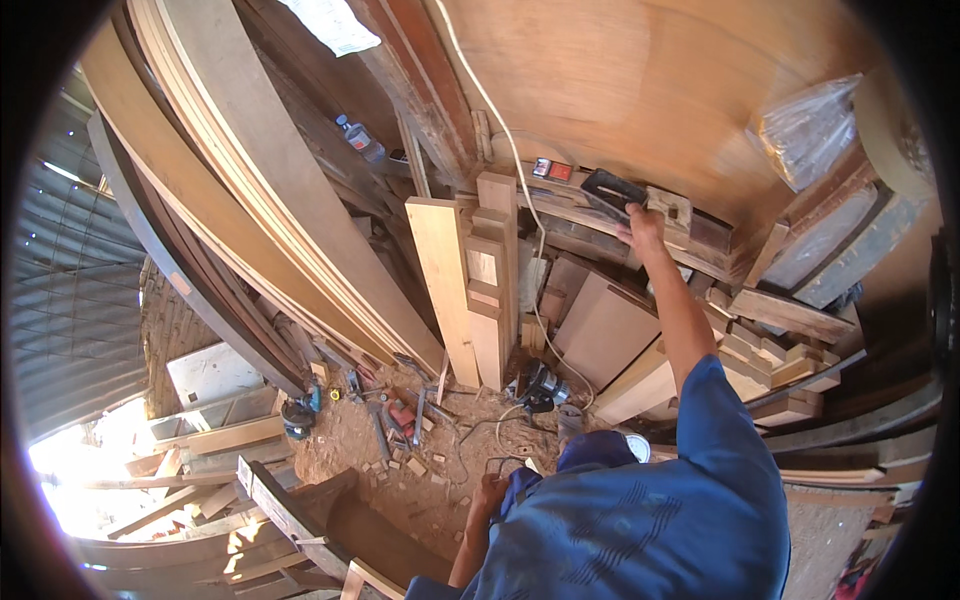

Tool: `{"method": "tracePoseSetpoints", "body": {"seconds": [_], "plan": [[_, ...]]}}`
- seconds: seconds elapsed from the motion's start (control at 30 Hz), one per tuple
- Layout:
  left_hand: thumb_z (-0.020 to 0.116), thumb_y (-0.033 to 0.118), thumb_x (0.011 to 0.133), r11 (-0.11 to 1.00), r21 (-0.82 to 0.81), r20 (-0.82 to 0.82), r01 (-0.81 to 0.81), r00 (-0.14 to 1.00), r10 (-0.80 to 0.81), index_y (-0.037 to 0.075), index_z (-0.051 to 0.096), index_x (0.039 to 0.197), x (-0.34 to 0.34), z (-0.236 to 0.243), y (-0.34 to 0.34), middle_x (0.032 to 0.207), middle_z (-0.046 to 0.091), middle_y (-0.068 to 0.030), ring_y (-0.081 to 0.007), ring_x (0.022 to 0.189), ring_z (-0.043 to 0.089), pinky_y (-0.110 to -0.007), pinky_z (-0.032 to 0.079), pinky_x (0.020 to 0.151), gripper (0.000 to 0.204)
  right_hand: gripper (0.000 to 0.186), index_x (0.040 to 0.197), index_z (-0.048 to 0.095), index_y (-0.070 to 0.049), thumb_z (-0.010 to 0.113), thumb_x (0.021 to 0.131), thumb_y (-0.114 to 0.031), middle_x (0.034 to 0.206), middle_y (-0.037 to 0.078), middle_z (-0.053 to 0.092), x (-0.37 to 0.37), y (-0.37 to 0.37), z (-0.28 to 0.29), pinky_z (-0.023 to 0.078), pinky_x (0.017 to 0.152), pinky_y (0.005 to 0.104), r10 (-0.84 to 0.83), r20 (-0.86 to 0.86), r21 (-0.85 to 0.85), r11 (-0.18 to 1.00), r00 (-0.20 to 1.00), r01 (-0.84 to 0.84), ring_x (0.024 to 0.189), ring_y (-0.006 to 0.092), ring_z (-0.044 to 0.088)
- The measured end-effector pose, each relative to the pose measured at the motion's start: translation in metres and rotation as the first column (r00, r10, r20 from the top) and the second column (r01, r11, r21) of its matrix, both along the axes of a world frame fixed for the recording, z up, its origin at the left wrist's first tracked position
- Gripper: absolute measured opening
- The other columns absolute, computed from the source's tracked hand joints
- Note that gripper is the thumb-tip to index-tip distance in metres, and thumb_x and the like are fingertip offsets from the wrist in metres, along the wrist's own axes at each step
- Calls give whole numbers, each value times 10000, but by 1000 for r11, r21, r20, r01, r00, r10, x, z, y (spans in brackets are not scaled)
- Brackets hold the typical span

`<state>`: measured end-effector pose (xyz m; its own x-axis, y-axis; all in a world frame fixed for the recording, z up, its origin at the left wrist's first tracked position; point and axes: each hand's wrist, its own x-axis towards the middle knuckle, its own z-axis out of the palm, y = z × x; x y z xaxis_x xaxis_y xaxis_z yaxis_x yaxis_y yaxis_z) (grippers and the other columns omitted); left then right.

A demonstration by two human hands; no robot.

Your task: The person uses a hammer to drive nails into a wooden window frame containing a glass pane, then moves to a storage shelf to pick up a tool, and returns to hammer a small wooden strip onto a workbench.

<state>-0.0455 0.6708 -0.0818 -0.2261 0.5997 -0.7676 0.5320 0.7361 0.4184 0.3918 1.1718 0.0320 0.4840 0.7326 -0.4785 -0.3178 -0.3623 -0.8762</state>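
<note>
Blue sleeve (735, 440) leads to right hand (643, 228) gripping black tool (612, 190).

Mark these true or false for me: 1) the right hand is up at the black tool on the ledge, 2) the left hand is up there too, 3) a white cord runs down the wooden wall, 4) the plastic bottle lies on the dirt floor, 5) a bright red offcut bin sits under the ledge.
1) True: the right hand grips the black tool on the ledge.
2) False: the left hand is low, near the dirt floor.
3) True: the white cord runs down the wooden wall.
4) False: the plastic bottle sits high among leaning planks.
5) False: only stacked wood blocks lie there.
</note>
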Motion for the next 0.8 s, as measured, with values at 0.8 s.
{"method": "tracePoseSetpoints", "body": {"seconds": [0.8], "plan": [[669, 307, 885, 991, -42, 190, -129, 972, 134, -34, 652, 1132, -41, -101, -3, 853, 707, -111, -161, 658, 646, -311, 516, 585, 422, 262, 1124, 629, -36, 573, 917, -187, 1035, 197, 699, -10, -3, -73, 548, 791, 483, -84, 951, 150, 967, 296, -208, 901, 418, 673]]}}
